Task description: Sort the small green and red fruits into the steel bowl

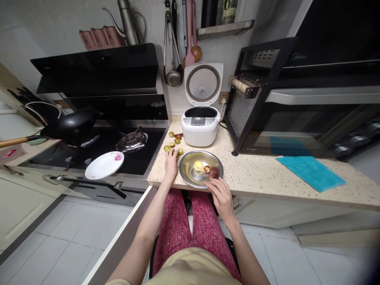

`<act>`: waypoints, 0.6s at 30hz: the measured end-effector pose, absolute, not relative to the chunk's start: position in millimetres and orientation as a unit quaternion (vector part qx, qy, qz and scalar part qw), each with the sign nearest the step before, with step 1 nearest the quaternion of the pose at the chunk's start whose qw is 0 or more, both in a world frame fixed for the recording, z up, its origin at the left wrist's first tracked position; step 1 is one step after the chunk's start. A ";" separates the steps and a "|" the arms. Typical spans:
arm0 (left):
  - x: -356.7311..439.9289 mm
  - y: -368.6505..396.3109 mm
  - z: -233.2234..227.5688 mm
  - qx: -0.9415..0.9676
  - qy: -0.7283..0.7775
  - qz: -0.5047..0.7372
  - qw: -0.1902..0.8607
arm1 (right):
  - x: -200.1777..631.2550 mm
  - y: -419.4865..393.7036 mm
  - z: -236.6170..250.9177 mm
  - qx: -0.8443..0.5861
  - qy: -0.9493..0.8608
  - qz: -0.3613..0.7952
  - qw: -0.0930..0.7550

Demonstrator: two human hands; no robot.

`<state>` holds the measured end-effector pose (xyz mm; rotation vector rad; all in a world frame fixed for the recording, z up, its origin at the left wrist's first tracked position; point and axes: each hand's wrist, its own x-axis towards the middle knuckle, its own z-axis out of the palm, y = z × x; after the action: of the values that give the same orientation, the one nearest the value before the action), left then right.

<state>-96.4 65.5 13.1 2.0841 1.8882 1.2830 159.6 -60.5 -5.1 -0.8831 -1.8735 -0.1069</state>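
My left hand [171,160] rests on the speckled counter [252,170], fingers over a small green-yellow fruit [180,152], with several more such fruits [171,139] just beyond. My right hand [219,194] is at the near rim of a steel bowl [190,160], fingertips on a dark reddish-brown fruit [214,171]. Inside the bowl lie a pale yellow round piece [198,165] and a small orange-brown piece [207,169].
A white rice cooker [200,126] stands open behind the bowl. A black oven rack unit [285,95] fills the right. A teal cloth [310,172] lies on the counter. Left is a gas hob [97,148] with a wok [69,126] and a white plate [104,164].
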 end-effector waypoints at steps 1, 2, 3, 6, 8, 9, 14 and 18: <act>-96.8 66.3 13.3 0.670 0.614 0.415 0.030 | 160.0 -60.6 -4.8 -0.369 -0.777 -0.043 0.509; -97.2 67.1 13.6 0.668 0.617 0.415 0.034 | 160.3 -60.8 -4.4 -0.370 -0.776 -0.041 0.509; -97.5 67.8 14.1 0.666 0.619 0.414 0.037 | 160.4 -60.9 -4.1 -0.371 -0.776 -0.040 0.509; -97.2 67.2 16.5 0.666 0.611 0.426 0.048 | 160.0 -61.2 -3.5 -0.373 -0.775 -0.039 0.509; -96.0 62.7 19.7 0.666 0.587 0.457 0.054 | 159.3 -61.6 -3.6 -0.374 -0.774 -0.043 0.509; -95.1 58.7 22.1 0.666 0.571 0.478 0.056 | 158.8 -61.9 -3.6 -0.375 -0.773 -0.045 0.509; -89.8 23.8 42.4 0.680 0.497 0.535 0.057 | 157.0 -63.3 -3.0 -0.384 -0.772 -0.036 0.505; -83.2 1.7 61.3 0.759 0.458 0.454 0.091 | 156.7 -62.8 -3.5 -0.384 -0.769 -0.036 0.509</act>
<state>-83.2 1.7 61.3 2.2548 1.3614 1.3485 156.7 -62.8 -3.5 -0.9249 -1.8526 -0.0870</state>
